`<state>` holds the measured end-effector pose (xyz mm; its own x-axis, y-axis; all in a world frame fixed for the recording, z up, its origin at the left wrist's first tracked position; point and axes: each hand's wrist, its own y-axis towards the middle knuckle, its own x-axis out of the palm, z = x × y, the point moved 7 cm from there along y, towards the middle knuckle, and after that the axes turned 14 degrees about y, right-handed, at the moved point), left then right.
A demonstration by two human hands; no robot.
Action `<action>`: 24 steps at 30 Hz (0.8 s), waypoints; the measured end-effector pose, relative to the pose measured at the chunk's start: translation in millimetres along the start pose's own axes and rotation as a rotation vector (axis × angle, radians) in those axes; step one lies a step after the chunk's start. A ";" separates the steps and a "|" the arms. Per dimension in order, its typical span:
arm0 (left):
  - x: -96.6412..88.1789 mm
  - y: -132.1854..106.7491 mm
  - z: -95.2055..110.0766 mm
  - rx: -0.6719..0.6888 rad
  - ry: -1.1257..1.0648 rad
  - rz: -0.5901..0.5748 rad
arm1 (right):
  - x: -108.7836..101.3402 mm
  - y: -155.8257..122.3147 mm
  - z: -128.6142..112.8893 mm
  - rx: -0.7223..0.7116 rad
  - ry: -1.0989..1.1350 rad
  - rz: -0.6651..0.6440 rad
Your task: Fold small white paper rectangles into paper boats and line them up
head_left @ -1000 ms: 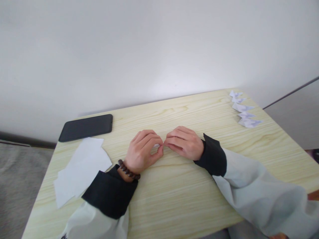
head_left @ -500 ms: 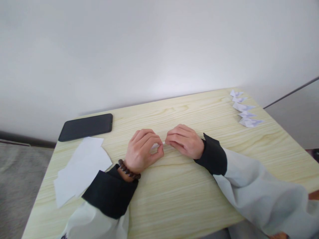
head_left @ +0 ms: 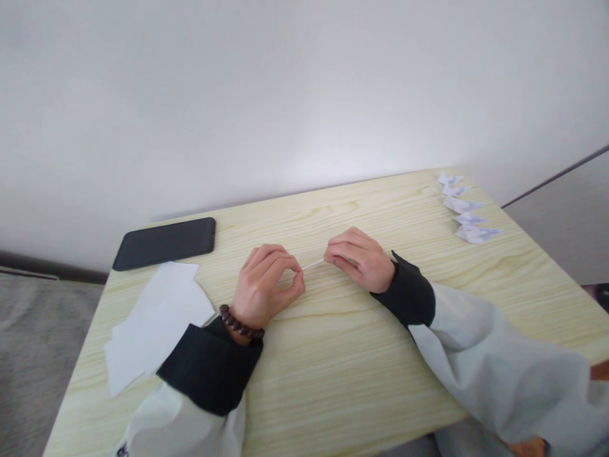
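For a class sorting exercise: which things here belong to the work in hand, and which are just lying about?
Work in hand:
thin white piece, pinched between left hand and right hand
white sheets, probably
folded paper figures, probably

Apparently unrelated:
black phone, lying near the sheets
beaded bracelet, worn

No readable text; dark mark [head_left: 122, 450] on left sleeve [head_left: 190, 419] cut off, illegible.

tabletop [head_left: 309, 374]: pale yellow, streaky wood grain | phone [head_left: 164, 244]: black | paper sheets [head_left: 162, 317], just nearer than phone: plain white | thin strip [head_left: 313, 263], right of phone: white | folded papers [head_left: 461, 204], far right of phone: white, bluish shading | bead bracelet [head_left: 234, 324]: dark brown | cuffs [head_left: 214, 368]: black | sleeves [head_left: 495, 355]: pale grey
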<state>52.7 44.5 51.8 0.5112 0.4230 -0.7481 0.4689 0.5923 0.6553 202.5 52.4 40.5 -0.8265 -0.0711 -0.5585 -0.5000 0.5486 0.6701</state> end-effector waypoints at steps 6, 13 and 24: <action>-1.7 -1.9 -7.1 -0.041 0.000 0.008 | -8.4 -1.7 6.4 0.034 -0.022 0.046; -3.7 1.4 -4.8 -0.043 -0.029 0.015 | -2.2 -0.2 0.4 0.003 -0.030 0.031; 3.4 2.7 7.6 0.025 -0.101 -0.005 | 8.9 2.6 -17.2 -0.014 0.037 0.047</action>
<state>61.1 42.3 51.8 0.5780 0.3478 -0.7382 0.4889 0.5767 0.6545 189.4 38.9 45.6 -0.8579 -0.0770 -0.5080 -0.4640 0.5407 0.7016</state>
